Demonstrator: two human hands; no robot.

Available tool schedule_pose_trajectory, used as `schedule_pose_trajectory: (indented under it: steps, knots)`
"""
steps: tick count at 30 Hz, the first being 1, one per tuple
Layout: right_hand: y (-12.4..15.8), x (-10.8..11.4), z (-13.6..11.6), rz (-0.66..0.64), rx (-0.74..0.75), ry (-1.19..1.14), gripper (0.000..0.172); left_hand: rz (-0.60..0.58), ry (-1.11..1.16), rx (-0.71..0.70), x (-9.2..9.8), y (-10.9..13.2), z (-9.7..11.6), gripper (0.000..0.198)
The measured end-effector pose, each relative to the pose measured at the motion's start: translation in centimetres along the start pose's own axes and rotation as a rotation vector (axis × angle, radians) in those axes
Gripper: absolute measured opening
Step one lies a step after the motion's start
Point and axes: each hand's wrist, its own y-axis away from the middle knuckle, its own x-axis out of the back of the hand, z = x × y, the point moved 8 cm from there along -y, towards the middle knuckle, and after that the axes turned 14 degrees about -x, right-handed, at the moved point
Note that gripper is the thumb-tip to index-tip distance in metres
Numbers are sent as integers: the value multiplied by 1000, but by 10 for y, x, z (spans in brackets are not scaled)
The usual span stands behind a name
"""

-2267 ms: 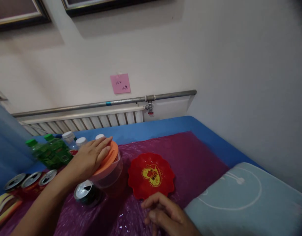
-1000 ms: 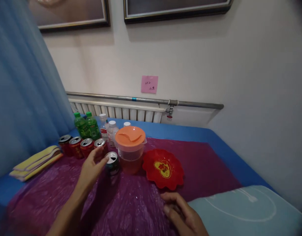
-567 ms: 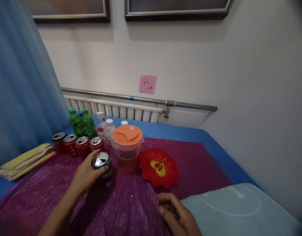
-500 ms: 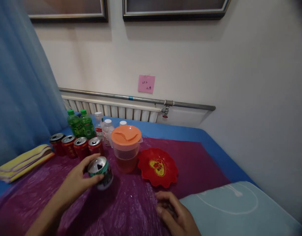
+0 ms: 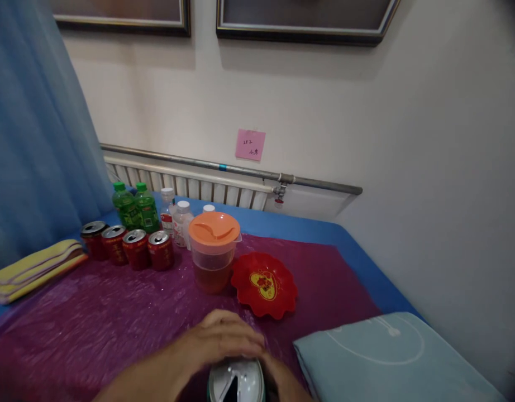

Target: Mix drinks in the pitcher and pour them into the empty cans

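Okay, leftmost you've got a blue curtain, then a folded yellow towel low at the edge, then a row of four red cans standing upright side by side, silver tops up, the leftmost one darker around its rim. Just behind them stand two green bottles with green caps, then clear bottles with white caps, one mostly hidden by the clear jug. That jug wears an orange lid and has amber liquid in its lower part. Front and center, at the bottom edge, your left hand reaches across and curls around the far side of the can, grasping it. Can's look: round silver top, dark wedge-shaped mouth opening toward you, green showing at the edge, slight shine on the metal; its lower body runs out of view, so can't tell if it's lifted or resting on the purple plastic sheet. Beyond it, right of the jug, sits a red scalloped plate with a yellow print. Your right hand is at the can's right side, partly cut off and blurred; can't tell whether it's gripping or only touching. Far right, a pale blue-green cushion lies near that hand.
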Motion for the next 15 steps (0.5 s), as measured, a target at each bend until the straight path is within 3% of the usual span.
schedule_pose_trajectory:
  steps: [1, 2, 4, 6, 9, 11, 14, 15]
  knots:
    - [-2, 2, 5, -1, 1, -8, 82, 121, -3, 6, 17, 0, -3, 62]
    - [-4, 6, 9, 4, 5, -22, 87, 322, -6, 26, 42, 5, -10, 54]
    - [-5, 17, 17, 50, 23, -82, 92, 893, 12, 106, 100, 30, -31, 31]
    - [-2, 34, 24, 137, 45, -190, 91, 1364, 101, 209, 136, 60, -60, 23]
    - [8, 57, 26, 231, 82, -377, 84, 1476, 175, 316, 162, 58, -99, 23]
    - [16, 75, 13, 318, 148, -461, 80, 1421, 238, 389, 166, 48, -125, 17]
    - [28, 112, -22, 614, 284, -404, 74, 1324, 329, 469, 162, 34, -157, 2]
    - [29, 124, -35, 713, 310, -331, 74, 1298, 346, 481, 160, 30, -165, 7]
